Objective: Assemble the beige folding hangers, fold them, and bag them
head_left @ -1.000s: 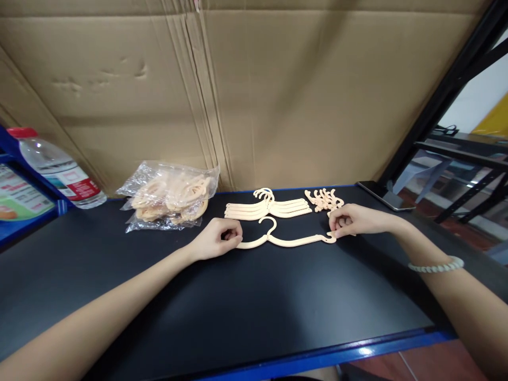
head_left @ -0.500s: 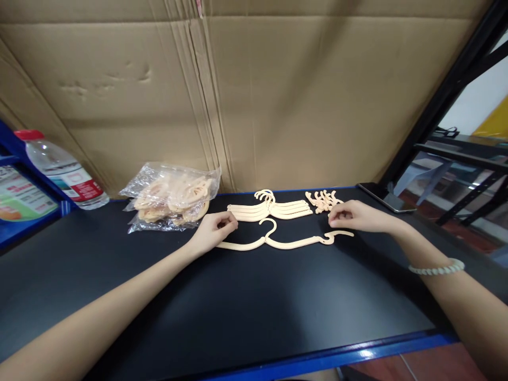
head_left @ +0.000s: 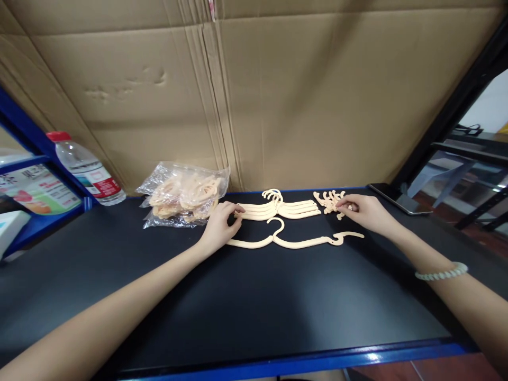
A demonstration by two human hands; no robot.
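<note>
A beige clothes hanger (head_left: 299, 244) lies flat in front of me, with a curved hook-ended arm piece (head_left: 345, 236) at its right end. My left hand (head_left: 219, 225) covers the hanger's left end. Its finger and thumb curl around a small beige piece, mostly hidden, beside the left ends of several stacked hangers (head_left: 297, 210). On the right, my right hand (head_left: 363, 210) reaches into a pile of small beige hook pieces (head_left: 328, 201). Finger and thumb close on one of them, largely covered by the fingers.
A clear plastic bag (head_left: 184, 193) of beige parts lies at the back left, near a red-capped bottle (head_left: 89, 172). A phone (head_left: 399, 199) rests at the back right. Cardboard (head_left: 317, 95) stands behind the black table (head_left: 278, 301), which has a blue front edge.
My left hand has moved back from the front hanger's end to beside the stacked hangers. My right hand has moved back into the hook-piece pile. The view has shifted slightly left.
</note>
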